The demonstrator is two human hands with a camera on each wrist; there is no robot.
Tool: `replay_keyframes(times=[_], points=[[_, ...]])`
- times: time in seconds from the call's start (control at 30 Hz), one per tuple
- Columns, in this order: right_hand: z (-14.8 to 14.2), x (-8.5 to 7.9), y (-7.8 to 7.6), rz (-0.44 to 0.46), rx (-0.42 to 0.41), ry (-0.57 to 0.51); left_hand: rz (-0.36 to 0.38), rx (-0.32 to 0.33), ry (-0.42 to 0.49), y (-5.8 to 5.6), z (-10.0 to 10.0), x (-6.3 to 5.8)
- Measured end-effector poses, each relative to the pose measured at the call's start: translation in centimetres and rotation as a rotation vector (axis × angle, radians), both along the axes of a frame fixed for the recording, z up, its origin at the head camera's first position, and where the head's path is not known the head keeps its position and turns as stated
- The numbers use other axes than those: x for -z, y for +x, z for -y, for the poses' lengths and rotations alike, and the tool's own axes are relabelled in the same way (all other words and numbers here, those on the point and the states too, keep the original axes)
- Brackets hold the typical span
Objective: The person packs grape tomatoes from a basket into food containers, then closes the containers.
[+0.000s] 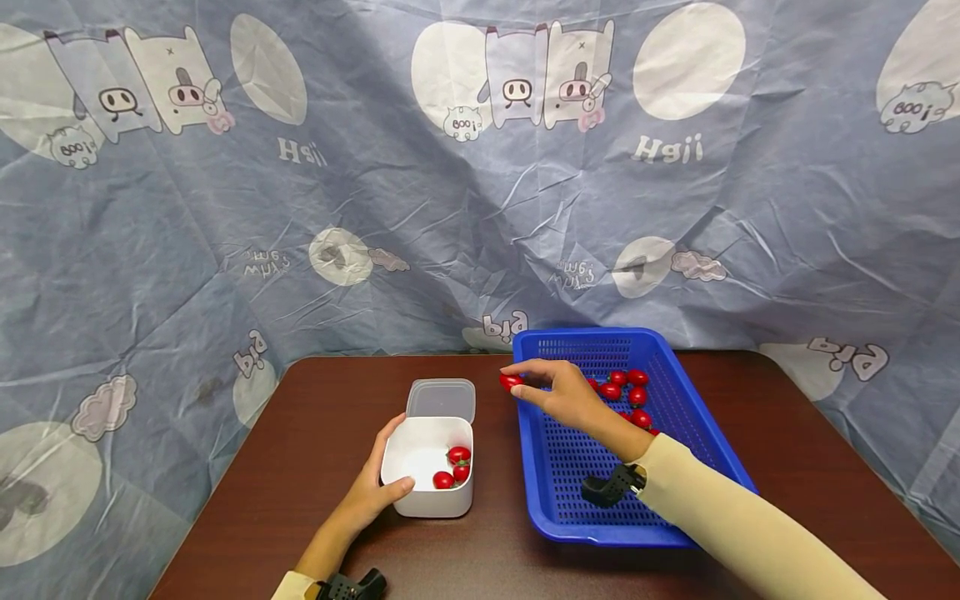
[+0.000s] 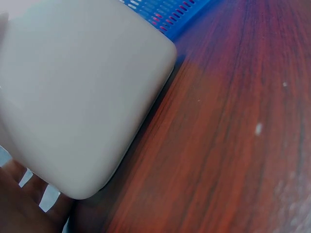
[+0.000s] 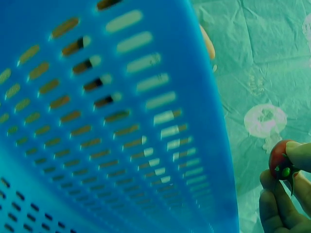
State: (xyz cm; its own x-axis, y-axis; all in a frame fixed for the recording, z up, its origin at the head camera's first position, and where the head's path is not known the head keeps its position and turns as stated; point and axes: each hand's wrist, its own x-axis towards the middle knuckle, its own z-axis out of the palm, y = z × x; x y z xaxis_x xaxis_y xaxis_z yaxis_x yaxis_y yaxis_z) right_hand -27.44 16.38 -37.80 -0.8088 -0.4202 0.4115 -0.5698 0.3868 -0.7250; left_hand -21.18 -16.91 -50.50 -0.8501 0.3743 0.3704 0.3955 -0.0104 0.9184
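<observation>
While the left hand is steadying the white box, the right hand is holding a single red tomato near the left rim of the blue basket. Judging by the layout, the step in hand is shifting tomatoes from basket to box — three tomatoes are showing inside the box, and more tomatoes are lying in the basket. The next move seems to be calling for a short swing leftward, a lowering into the box and a loosening of the fingers. The tomato is sitting right at the fingertips, pinched between thumb and fingers and clear of the palm, its green stem showing in the right wrist view. The left grip is clamping the near left part of the box — thumb reaching over the front rim, fingers lying along the outer side. A clear lid is resting just behind the box; whether the two are joining, I cannot tell
</observation>
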Motion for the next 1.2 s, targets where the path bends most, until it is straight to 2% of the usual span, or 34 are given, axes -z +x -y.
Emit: replay_keyframes(times=[0.33,0.67,0.9,0.97,1.2], points=[[2.0,0.1,0.7,0.135,-0.135,-0.106,0.002,-0.005,-0.007,-0.1,0.0,0.0],[3.2,0.6,1.2,0.218,-0.225,-0.141,-0.011,-0.024,-0.034,0.0,0.1,0.2],[3.9,0.9,1.3,0.218,-0.273,-0.127,-0.027,-0.029,-0.041,-0.1,0.1,0.3],[4.2,0.5,1.6,0.221,-0.283,-0.127,-0.02,-0.023,-0.031,0.0,0.1,0.2],[4.7,1.1,1.2,0.24,-0.346,-0.131,-0.001,-0.006,-0.009,0.0,0.0,0.1]])
